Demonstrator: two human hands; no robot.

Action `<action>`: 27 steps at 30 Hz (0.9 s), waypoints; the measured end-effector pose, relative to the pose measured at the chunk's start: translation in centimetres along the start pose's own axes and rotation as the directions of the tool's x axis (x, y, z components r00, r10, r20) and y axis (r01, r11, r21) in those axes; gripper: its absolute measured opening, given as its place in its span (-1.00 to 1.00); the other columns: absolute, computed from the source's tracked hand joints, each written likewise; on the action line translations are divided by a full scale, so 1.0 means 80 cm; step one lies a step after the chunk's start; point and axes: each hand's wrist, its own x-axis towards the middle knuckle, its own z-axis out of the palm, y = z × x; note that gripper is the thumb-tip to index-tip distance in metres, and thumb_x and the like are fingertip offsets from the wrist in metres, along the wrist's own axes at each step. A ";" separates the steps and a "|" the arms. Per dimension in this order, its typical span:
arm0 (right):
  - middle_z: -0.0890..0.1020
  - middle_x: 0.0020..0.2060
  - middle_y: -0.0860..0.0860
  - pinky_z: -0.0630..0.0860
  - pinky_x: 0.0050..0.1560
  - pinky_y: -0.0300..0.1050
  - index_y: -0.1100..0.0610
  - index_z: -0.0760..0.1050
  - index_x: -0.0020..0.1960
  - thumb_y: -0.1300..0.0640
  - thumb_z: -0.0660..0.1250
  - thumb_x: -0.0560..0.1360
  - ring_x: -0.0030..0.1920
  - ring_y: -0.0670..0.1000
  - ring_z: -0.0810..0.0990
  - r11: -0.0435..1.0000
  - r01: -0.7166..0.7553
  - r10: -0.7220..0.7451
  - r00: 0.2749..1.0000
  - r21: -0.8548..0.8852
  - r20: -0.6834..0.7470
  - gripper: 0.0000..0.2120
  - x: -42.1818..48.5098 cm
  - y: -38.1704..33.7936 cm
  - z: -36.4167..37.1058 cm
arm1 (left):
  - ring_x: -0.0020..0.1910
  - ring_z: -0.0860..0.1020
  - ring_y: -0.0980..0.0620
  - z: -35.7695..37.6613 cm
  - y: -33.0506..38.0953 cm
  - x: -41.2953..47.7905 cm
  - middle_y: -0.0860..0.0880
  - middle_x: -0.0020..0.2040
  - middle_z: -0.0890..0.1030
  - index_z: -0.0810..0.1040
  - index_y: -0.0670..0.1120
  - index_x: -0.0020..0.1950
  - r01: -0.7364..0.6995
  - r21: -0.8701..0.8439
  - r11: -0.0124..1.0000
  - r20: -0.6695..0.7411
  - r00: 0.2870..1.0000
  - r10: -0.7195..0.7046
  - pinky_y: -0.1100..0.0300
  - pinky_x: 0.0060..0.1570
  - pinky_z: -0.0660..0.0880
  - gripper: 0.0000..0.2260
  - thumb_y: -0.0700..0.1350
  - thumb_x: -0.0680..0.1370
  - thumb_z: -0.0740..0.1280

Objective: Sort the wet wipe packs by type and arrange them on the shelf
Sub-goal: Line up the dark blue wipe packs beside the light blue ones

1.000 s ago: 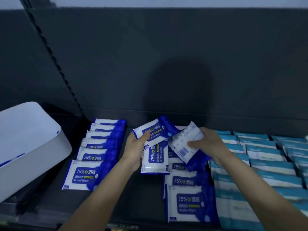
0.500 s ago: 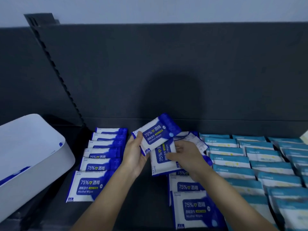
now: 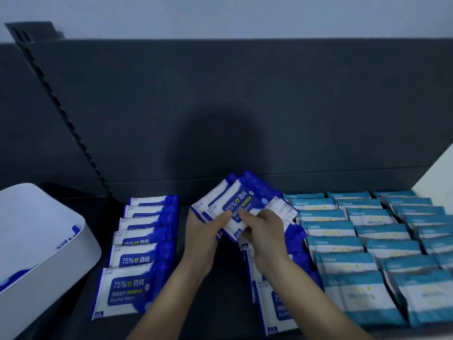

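Alcohol wipe packs [image 3: 241,204], blue & white, 2 or 3 fanned together, are held over the shelf [image 3: 220,303] at centre. Left hand [image 3: 203,234] grips their left edge, thumb on top; right hand [image 3: 264,234] pinches the near-right side. Overlapped blue row [image 3: 139,258] lies to the left, a second blue row [image 3: 277,310] under the right wrist, teal packs [image 3: 367,241] in rows at right. White bin [image 3: 49,241] sits at left w/ a few blue packs inside.
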 end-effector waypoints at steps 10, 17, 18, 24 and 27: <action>0.45 0.21 0.13 0.40 0.18 -0.13 0.16 0.43 0.31 -0.01 0.42 0.46 0.23 0.14 0.40 -0.010 0.306 -0.302 0.907 -0.952 0.295 -0.51 0.035 -0.019 -0.065 | 0.04 0.61 -0.04 -0.050 -0.005 0.027 -0.09 0.09 0.62 0.46 -0.06 0.15 -0.028 0.165 0.986 -0.396 0.914 0.093 -0.03 0.09 0.55 -0.68 -0.36 0.48 0.37; 0.50 -0.21 0.08 0.30 -0.26 -0.13 0.15 0.34 -0.07 0.17 0.26 0.53 -0.18 0.13 0.49 -0.246 0.386 -0.097 0.903 -0.889 0.419 -0.91 0.048 -0.050 -0.074 | 0.04 0.59 -0.02 -0.075 -0.018 0.033 -0.03 0.09 0.60 0.44 -0.06 0.22 0.016 0.317 0.948 -0.426 0.896 0.127 -0.04 0.12 0.54 -0.71 -0.26 0.54 0.35; 0.55 -0.20 0.14 0.31 -0.28 -0.11 0.17 0.39 -0.04 0.22 0.21 0.54 -0.19 0.17 0.52 -0.244 0.384 -0.147 0.893 -0.890 0.426 -0.98 0.050 -0.058 -0.075 | 0.03 0.59 0.00 -0.077 -0.018 0.034 -0.02 0.08 0.59 0.43 -0.06 0.20 0.023 0.360 0.933 -0.412 0.901 0.137 -0.02 0.11 0.53 -0.73 -0.25 0.54 0.35; 0.56 -0.30 0.07 0.36 -0.35 -0.17 0.22 0.48 -0.12 0.28 0.29 0.50 -0.30 0.08 0.51 0.219 0.438 -0.509 0.814 -0.872 0.281 -0.98 0.060 -0.086 -0.078 | 0.03 0.54 0.01 -0.082 -0.013 0.035 -0.01 0.08 0.54 0.41 -0.12 0.26 0.079 0.582 0.810 -0.288 0.951 0.114 0.12 0.03 0.48 -0.73 -0.20 0.57 0.32; 0.64 -0.24 0.02 0.52 -0.28 -0.16 0.15 0.54 -0.09 0.29 0.33 0.50 -0.24 0.02 0.62 0.631 0.420 -0.462 0.879 -0.653 0.119 -0.93 0.051 -0.091 -0.068 | 0.06 0.48 0.06 -0.078 -0.012 0.035 0.01 0.11 0.50 0.41 -0.14 0.32 0.067 0.676 0.734 -0.237 0.962 0.131 0.16 0.10 0.42 -0.68 -0.19 0.57 0.32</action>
